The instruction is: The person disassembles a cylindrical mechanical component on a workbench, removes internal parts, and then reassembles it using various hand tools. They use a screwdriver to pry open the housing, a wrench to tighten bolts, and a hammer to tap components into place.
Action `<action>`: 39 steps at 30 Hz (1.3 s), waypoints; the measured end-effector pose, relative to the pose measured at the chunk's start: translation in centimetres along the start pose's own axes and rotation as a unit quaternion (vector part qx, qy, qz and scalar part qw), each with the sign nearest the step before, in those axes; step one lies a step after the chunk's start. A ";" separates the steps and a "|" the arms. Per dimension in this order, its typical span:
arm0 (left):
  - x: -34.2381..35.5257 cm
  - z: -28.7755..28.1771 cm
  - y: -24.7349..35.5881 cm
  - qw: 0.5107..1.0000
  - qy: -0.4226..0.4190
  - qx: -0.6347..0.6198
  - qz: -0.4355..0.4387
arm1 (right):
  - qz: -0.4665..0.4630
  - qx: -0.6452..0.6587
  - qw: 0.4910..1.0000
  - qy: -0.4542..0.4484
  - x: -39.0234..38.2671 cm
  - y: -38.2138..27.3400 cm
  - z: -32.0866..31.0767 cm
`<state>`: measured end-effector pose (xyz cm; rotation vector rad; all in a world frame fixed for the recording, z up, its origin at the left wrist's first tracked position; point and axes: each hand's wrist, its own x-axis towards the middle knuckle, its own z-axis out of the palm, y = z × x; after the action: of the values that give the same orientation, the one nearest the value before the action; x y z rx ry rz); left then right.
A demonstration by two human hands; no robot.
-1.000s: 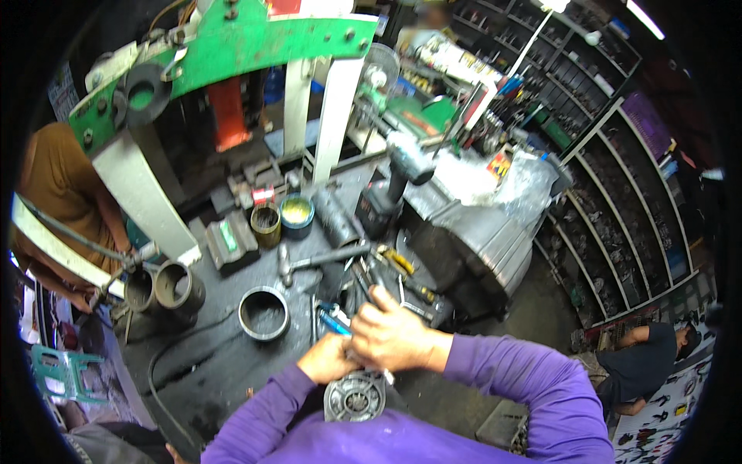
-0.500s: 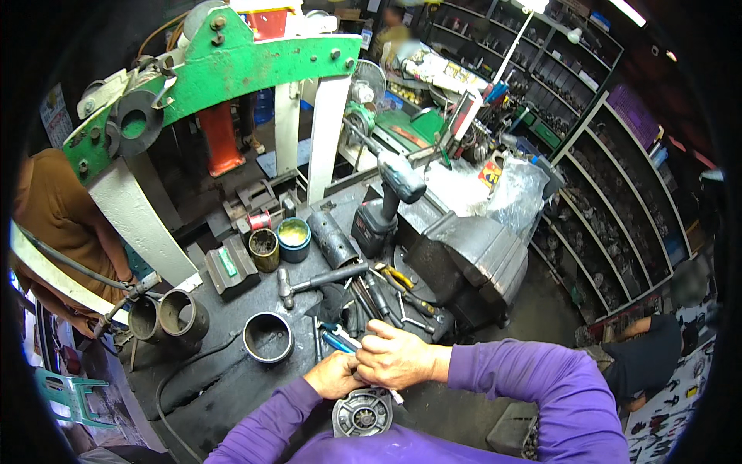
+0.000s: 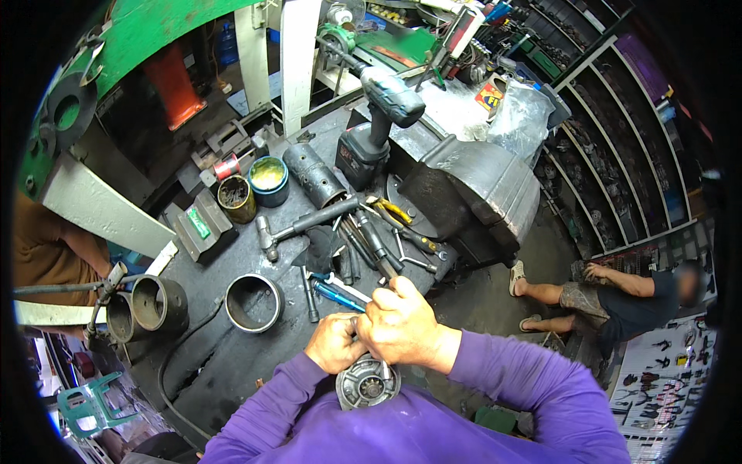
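Green plastic stool (image 3: 93,404) at half past eight, clock positions being taken from the two hands. At nine, a pair of tubes (image 3: 161,304) stand side by side at the bench (image 3: 232,363) edge. At ten, a grooved block (image 3: 199,232) bears a small green item. At half past nine, nearer the hands, a ring (image 3: 256,290) sits alone, bore upward. Between ten and eleven, two tins (image 3: 268,195) stand close together, the right-hand one holding yellowish matter. At eleven, a hammer (image 3: 309,222) lies flat, head to the left; a blue screwdriver (image 3: 338,296) lies just above the left hand (image 3: 332,342).

Left hand: fingers curled and pressed together, beside the right; what they pinch is hidden. Casting (image 3: 369,383), round with a toothed centre: at six, directly below both hands, against the purple shirt (image 3: 417,429). Right hand (image 3: 402,321): fingers folded tight, thumb side up, touching the left; whatever lies inside cannot be told.

At twelve, a drill (image 3: 379,108) stands upright on its battery. At half past twelve, yellow-handled pliers (image 3: 396,210). At one, a dark housing (image 3: 479,189). At three, a co-worker (image 3: 630,305) in dark clothing.
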<state>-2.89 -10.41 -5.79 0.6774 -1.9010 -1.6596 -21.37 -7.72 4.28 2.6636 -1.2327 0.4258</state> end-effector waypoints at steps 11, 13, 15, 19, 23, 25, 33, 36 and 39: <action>0.2 0.0 0.0 0.999 0.004 0.031 0.032 | 0.086 -0.009 0.996 0.035 -0.4 -0.9 0.5; 0.4 -0.1 0.2 0.998 0.004 0.027 0.050 | 0.070 0.008 0.997 0.033 -0.4 -0.7 0.4; 0.1 0.0 0.1 0.999 0.003 0.022 0.044 | 0.060 0.023 0.997 0.031 -0.3 -0.6 0.4; -0.5 0.1 -0.8 0.998 0.012 0.046 0.026 | 0.137 0.012 0.989 0.049 -0.3 -1.5 0.9; -0.3 0.5 -1.0 0.999 0.030 0.017 0.038 | 0.175 -0.006 0.983 0.054 -0.5 -2.6 0.8; 0.0 0.3 -0.8 0.999 0.020 0.016 0.036 | 0.158 -0.016 0.987 0.035 -0.7 -2.2 0.5; -0.5 -0.1 -1.1 0.998 0.000 0.027 0.051 | -0.048 -0.032 0.998 -0.017 -0.6 0.4 -0.1; -0.7 0.4 -1.5 0.999 -0.018 -0.013 0.028 | -0.015 -0.044 0.998 0.032 -0.5 -0.1 -0.1; -0.9 0.6 -1.7 0.999 0.007 0.038 0.030 | 0.012 -0.028 0.999 0.028 -0.3 -0.4 -0.2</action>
<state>-2.58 -9.59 -7.60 0.6546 -1.9642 -1.5490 -21.29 -7.15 4.33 2.5747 -1.2438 0.4604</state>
